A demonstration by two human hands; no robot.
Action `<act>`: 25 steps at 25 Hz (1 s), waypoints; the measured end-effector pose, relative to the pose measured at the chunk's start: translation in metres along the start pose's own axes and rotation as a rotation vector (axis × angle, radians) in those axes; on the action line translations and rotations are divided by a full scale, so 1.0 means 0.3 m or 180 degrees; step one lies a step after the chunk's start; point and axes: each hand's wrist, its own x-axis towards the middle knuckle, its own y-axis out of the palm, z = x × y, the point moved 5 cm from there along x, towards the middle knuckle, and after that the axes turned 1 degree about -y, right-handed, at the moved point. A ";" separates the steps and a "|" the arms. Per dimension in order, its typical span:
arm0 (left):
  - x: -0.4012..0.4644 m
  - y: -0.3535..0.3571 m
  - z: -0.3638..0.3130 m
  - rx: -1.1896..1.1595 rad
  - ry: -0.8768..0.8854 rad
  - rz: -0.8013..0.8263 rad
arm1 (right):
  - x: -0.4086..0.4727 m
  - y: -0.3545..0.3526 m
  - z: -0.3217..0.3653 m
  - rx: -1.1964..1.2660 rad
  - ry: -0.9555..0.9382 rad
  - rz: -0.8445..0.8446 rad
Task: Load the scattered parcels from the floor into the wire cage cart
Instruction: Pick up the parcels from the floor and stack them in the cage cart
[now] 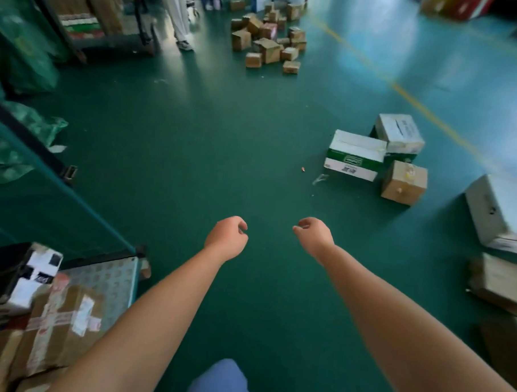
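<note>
Single head view, high, facing forward-down over green floor (194, 151); wide-angle.

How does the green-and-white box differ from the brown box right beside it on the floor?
The green-and-white box is longer, printed, with a white top. The brown box is smaller, closer to a cube, plain cardboard with tape on top. Both are closed, lie on the floor, and are untouched by either hand.

Far beyond the hands, the pile of small boxes (268, 39) is too small to count or read. A standing person (177, 14) near it is cut off at the top edge. To the right of the right hand, the grey carton (496, 212) is blurred and cut by the edge. Behind the left hand, the taped parcel (59, 326) has blurred labels, partly hidden by the forearm.
</note>
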 end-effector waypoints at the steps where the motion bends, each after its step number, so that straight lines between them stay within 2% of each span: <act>1: 0.034 0.029 -0.043 0.0020 0.0017 0.0065 | 0.040 -0.042 -0.030 0.0015 0.0073 -0.0051; 11: 0.710 0.162 -0.479 0.0096 0.0325 0.0597 | 0.589 -0.398 -0.096 0.0139 0.0736 -0.0404; 15: 0.977 0.180 -0.744 0.0219 0.0600 0.0728 | 0.824 -0.581 -0.082 0.0274 0.0827 -0.0617; 20: 1.304 0.304 -1.106 0.0438 0.0876 0.0929 | 1.144 -0.825 -0.188 0.0391 0.1034 -0.0745; 25: 1.604 0.400 -1.437 0.0533 0.0755 0.0913 | 1.524 -1.111 -0.269 0.0554 0.1133 -0.0684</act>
